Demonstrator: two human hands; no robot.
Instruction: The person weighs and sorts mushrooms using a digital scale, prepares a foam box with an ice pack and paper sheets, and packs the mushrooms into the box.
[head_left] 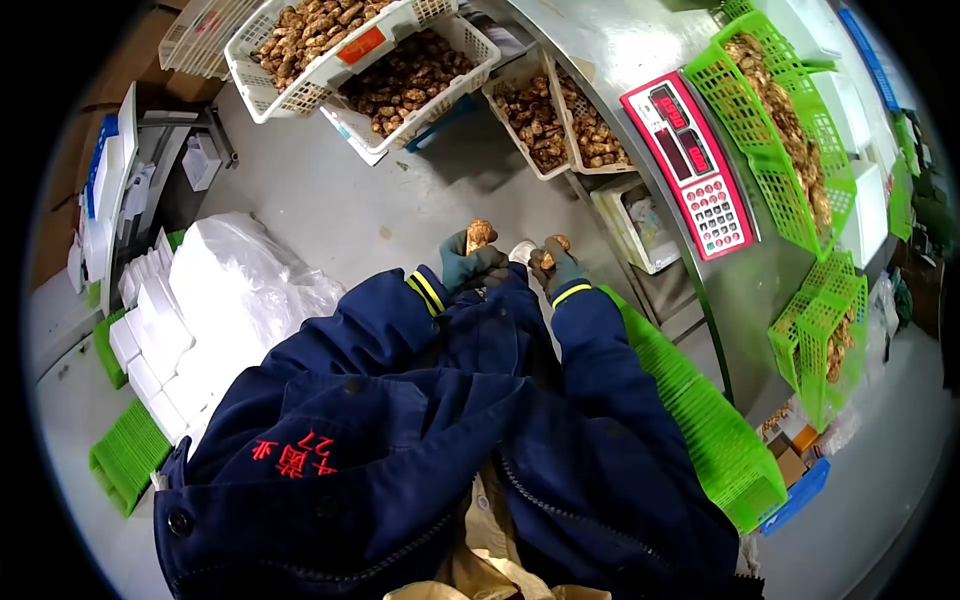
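Where the right hand (566, 268) curls, it partly hides brown produce (547, 261).

A tan lump (480, 235) is held near a partly-hidden brown piece (547, 262).

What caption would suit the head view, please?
Grey-gloved left hand and grey-gloved right hand holding rounded, lumpy brown produce.

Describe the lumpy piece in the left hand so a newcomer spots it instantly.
From the navy jacket, follow the left sleeve to the gloved left hand. The brown lumpy piece juts from its grip, more exposed than what the right hand holds.
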